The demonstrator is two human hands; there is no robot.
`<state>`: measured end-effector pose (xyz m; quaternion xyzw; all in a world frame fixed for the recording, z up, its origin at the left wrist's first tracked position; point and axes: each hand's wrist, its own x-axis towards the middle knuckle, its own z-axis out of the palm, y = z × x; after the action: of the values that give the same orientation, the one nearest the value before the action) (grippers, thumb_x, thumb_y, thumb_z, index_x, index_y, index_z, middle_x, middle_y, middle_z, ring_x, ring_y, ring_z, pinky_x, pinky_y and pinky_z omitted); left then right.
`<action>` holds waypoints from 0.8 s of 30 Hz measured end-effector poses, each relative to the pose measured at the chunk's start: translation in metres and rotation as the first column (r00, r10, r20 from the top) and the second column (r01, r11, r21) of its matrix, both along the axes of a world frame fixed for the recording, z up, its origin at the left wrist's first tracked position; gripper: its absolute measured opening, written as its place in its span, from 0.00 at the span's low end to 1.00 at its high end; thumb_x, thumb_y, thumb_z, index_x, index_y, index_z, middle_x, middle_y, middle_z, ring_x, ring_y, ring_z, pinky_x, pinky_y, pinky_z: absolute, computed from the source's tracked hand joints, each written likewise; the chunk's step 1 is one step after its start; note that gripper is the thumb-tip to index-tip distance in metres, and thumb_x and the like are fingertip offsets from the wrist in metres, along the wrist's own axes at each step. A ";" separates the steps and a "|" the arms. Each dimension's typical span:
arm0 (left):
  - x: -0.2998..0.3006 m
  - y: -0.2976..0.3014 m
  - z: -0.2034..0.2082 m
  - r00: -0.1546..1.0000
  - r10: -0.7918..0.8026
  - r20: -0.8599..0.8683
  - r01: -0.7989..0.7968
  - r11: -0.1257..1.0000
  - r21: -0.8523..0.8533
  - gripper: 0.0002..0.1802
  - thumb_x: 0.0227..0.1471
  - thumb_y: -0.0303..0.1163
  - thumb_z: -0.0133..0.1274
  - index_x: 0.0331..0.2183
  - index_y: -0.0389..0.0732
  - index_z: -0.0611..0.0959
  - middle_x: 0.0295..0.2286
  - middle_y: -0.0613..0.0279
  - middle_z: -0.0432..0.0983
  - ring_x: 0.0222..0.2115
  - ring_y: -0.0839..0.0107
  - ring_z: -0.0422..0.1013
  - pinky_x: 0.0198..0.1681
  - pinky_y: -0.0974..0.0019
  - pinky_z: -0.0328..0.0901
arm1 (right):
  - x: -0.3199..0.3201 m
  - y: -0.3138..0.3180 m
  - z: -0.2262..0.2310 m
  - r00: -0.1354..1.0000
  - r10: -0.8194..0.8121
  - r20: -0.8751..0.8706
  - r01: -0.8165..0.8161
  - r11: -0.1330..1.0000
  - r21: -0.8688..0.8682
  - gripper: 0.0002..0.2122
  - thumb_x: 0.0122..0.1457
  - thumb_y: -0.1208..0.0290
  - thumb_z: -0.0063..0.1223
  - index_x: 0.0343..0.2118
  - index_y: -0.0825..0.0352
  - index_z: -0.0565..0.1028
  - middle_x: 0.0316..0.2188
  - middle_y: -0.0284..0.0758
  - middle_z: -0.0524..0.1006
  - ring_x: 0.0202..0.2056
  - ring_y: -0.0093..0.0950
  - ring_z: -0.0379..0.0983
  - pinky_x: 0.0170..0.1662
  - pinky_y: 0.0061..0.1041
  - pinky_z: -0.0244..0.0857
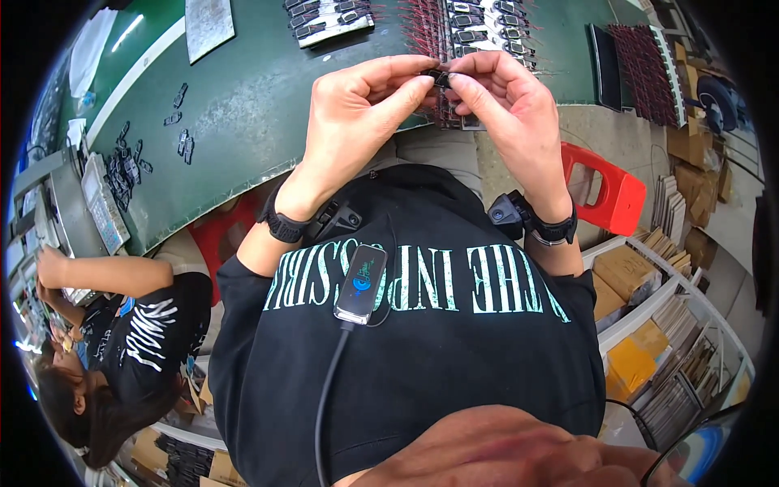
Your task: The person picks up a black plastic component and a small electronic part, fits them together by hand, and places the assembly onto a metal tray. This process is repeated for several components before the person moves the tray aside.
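Observation:
Between my two hands, above the near edge of the green table, is a small black plastic part (439,78). My left hand (357,118) pinches its left side between thumb and fingers. From the other side my right hand (513,114) grips it the same way, fingertips nearly meeting. My fingers cover most of the part, so its exact kind is hidden. Just beyond my hands, a rack (469,23) carries several small dark pieces with thin red wires. A second white holder (333,31) with similar dark pieces lies to its left.
Loose black parts (123,170) lie in a pile on the green table (243,114), left. A metal plate (208,31) is at the far left, a wired rack (645,73) at the right. A red stool (604,191) and shelves with boxes (629,280) stand right; a co-worker (138,325) sits left.

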<state>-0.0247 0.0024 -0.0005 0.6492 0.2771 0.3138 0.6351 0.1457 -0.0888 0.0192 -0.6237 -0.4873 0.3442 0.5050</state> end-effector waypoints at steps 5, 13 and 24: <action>0.004 0.003 -0.010 0.998 0.066 -0.009 -0.066 0.998 0.011 0.14 0.58 0.22 0.55 0.46 0.30 0.82 0.37 0.55 0.82 0.37 0.70 0.80 0.43 0.71 0.75 | -0.007 0.002 0.001 0.997 -0.017 0.071 0.018 1.000 -0.010 0.08 0.63 0.75 0.54 0.43 0.72 0.75 0.37 0.30 0.79 0.35 0.14 0.74 0.38 0.15 0.69; 0.008 -0.008 -0.008 0.994 0.044 0.099 -0.028 0.988 -0.152 0.14 0.60 0.23 0.53 0.47 0.30 0.81 0.37 0.55 0.82 0.37 0.72 0.79 0.43 0.71 0.75 | -0.005 0.001 -0.005 0.997 -0.078 0.018 0.078 0.997 -0.024 0.07 0.61 0.75 0.56 0.38 0.73 0.76 0.31 0.36 0.81 0.34 0.21 0.79 0.38 0.21 0.73; 0.007 -0.010 -0.012 0.998 0.014 0.058 -0.007 0.993 -0.119 0.14 0.60 0.23 0.54 0.47 0.32 0.81 0.37 0.55 0.82 0.35 0.73 0.79 0.42 0.72 0.75 | 0.003 -0.001 -0.009 1.000 0.016 -0.005 -0.016 0.997 -0.078 0.07 0.63 0.75 0.54 0.41 0.72 0.74 0.33 0.29 0.78 0.34 0.15 0.73 0.38 0.16 0.68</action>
<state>-0.0175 -0.0079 -0.0128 0.5993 0.2800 0.3188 0.6789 0.1485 -0.0896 0.0103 -0.6383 -0.4775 0.3681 0.4786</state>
